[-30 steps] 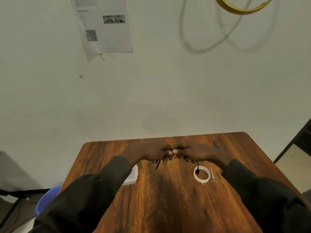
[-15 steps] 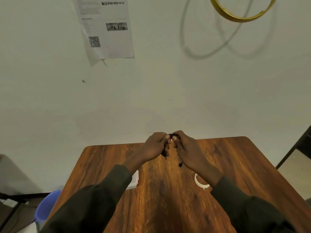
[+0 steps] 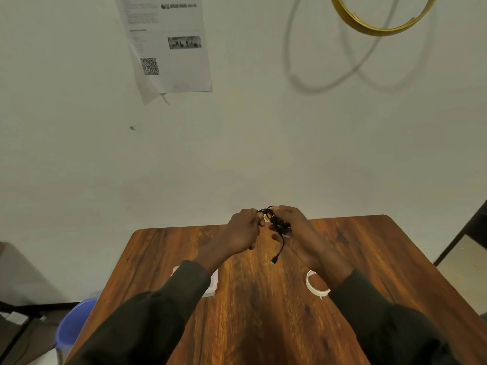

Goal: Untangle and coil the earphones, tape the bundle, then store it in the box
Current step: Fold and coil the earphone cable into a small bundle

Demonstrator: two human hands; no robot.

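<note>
Earphones [image 3: 276,223], a thin black cable bunched into a loose tangle with a small yellow spot near the top, hang above the far edge of the worktop [image 3: 263,312] between both hands; one end dangles down, tipped with a dark plug; the left hand [image 3: 243,233] pinches the tangle's upper strands in a narrow grip; the right hand [image 3: 297,233] cups it with fingers partly closed around the cable; a white tape roll [image 3: 315,285] lies by the right sleeve, a white box [image 3: 212,284] under the left.

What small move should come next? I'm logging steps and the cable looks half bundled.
Probably wind the dangling plug end into the earphones bunched between left hand and right hand; the tape roll lies untouched.
</note>
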